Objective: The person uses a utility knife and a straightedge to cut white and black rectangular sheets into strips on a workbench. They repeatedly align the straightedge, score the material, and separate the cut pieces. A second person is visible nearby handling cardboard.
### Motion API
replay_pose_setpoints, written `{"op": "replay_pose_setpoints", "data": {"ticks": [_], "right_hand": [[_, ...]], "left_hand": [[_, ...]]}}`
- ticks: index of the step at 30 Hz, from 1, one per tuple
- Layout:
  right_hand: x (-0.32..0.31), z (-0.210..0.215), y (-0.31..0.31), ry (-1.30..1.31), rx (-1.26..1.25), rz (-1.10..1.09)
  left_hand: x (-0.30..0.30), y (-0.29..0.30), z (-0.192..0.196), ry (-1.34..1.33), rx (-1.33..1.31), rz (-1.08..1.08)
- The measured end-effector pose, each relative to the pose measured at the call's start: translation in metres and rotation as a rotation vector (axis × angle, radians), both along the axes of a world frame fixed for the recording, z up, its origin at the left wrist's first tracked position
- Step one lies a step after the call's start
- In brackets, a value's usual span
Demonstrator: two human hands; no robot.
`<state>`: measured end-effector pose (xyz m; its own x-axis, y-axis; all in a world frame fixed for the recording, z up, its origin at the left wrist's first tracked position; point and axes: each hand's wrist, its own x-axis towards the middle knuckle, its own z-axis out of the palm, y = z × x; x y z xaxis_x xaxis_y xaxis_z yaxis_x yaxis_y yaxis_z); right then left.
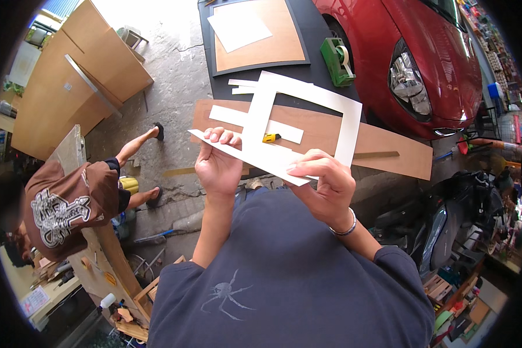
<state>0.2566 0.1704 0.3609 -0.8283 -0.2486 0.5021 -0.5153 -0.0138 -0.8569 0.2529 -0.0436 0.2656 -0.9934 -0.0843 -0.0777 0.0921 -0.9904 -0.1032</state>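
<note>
A white card frame [347, 130] with a rectangular window cut in it is raised above the work table, tilted in front of me. My left hand [219, 165] grips its near left corner, fingers curled over the edge. With thumb and fingers closed, my right hand [326, 181] pinches the near edge further right. Through the window shows a yellow utility knife [271, 138] lying on a long brown board [401, 149]. White card strips [226, 116] rest on that board, partly hidden behind the raised frame.
The dark table [206, 55] carries a black-edged brown panel [287, 37] with a white sheet [239, 32] on it. A green tape dispenser [337, 61] stands by a red car [406, 64]. At left, a person in a brown shirt [69, 209] is near large brown sheets [69, 75]; a motorbike [446, 220] is at right.
</note>
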Motion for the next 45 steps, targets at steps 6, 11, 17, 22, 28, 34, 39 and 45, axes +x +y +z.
{"op": "replay_pose_setpoints", "data": {"ticks": [6, 11, 17, 22, 28, 34, 39, 45], "right_hand": [[0.000, -0.005, 0.002, 0.004, 0.002, 0.008], [0.000, -0.007, 0.006, -0.002, -0.010, 0.049], [0.007, -0.012, 0.017, 0.050, 0.096, 0.094], [0.017, -0.018, 0.020, 0.090, 0.151, 0.179], [0.026, -0.019, 0.011, 0.106, 0.114, 0.181], [0.029, -0.017, 0.014, 0.099, 0.146, 0.221], [0.030, -0.017, 0.016, 0.085, 0.158, 0.217], [0.030, -0.021, 0.011, 0.105, 0.108, 0.192]], "left_hand": [[0.007, 0.002, -0.007, -0.032, -0.010, 0.004], [0.007, 0.007, -0.004, -0.055, -0.018, 0.038], [-0.003, -0.014, 0.041, 0.106, -0.241, 0.177], [-0.028, -0.021, 0.074, 0.269, -0.519, 0.297], [-0.052, -0.017, 0.066, 0.322, -0.490, 0.208], [-0.062, -0.009, 0.047, 0.303, -0.472, 0.145], [-0.061, -0.006, 0.045, 0.301, -0.472, 0.139], [-0.059, -0.010, 0.045, 0.313, -0.484, 0.144]]}}
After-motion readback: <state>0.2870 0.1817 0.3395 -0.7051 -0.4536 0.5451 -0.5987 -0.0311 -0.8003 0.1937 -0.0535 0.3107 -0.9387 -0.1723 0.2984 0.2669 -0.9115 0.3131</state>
